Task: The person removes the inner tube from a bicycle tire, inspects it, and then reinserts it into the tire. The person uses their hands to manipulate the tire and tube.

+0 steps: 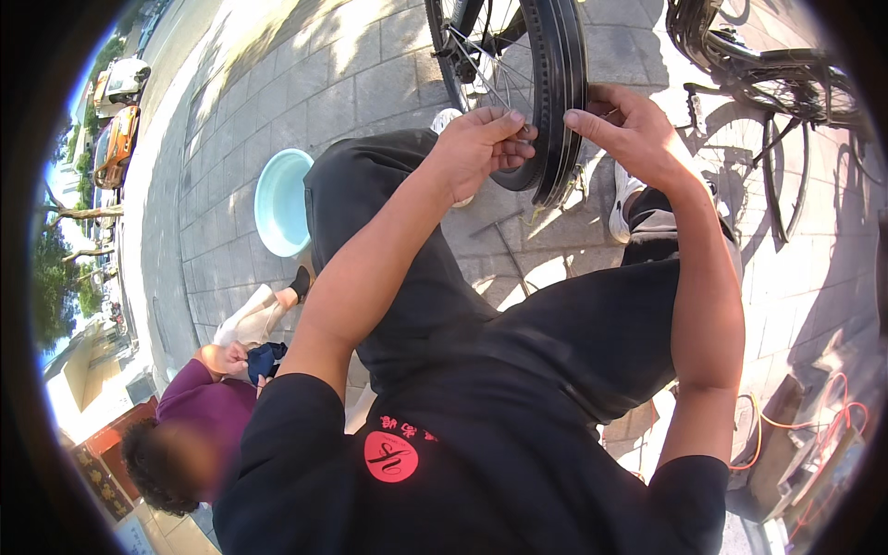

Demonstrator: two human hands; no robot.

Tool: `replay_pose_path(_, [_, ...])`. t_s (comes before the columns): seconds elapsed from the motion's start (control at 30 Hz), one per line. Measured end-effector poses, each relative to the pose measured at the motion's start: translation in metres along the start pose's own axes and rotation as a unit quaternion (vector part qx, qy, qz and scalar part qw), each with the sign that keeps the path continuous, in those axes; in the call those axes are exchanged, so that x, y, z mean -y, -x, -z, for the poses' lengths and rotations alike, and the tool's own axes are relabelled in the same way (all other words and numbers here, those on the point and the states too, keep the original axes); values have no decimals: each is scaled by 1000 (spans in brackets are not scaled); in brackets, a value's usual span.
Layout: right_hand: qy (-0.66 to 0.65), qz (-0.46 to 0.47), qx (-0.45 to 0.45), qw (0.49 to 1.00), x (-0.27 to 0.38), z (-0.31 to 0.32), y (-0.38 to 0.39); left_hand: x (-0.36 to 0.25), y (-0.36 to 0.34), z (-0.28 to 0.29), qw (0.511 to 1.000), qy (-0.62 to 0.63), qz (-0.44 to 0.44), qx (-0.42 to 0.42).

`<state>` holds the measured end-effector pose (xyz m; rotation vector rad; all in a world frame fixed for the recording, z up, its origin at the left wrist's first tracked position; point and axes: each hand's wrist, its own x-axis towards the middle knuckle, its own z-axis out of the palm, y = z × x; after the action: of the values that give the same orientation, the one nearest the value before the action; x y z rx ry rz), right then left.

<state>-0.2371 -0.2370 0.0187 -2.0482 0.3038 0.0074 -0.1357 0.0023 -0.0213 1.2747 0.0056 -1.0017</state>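
Note:
A bicycle wheel with a black tire [557, 65] stands upright in front of me between my legs. My left hand [479, 148] is at the left side of the wheel, by the spokes [490, 79], with fingers curled in a pinch; whatever is between them is too small to make out. My right hand [634, 134] grips the tire from the right, thumb against its side and fingertips partly hidden behind it. A long thin metal tool [511, 252] lies on the pavement below the wheel.
A pale blue basin [268, 208] sits left of my knee. Another bicycle [777, 88] is at upper right. Orange cables [758, 416] and boards lie at lower right. A seated person [199, 398] at lower left holds dark cloth. Cars [118, 148] line the road.

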Motion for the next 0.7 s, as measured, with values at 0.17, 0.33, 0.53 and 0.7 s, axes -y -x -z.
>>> replay_pose_path(0.17, [41, -12, 11, 999, 11, -8, -2, 3, -2, 6, 1000, -3, -18, 20])
replay_pose_path(0.33, [77, 0, -9, 997, 16, -10, 5, -3, 3, -5, 999, -33, -19, 12])
replay_pose_path(0.53, [58, -15, -15, 998, 27, -11, 9, -1, -2, -10, 998, -57, -18, 9])
replay_pose_path(0.7, [33, -21, -4, 999, 32, -12, 8, 3, -6, -8, 998, -67, -3, -3])
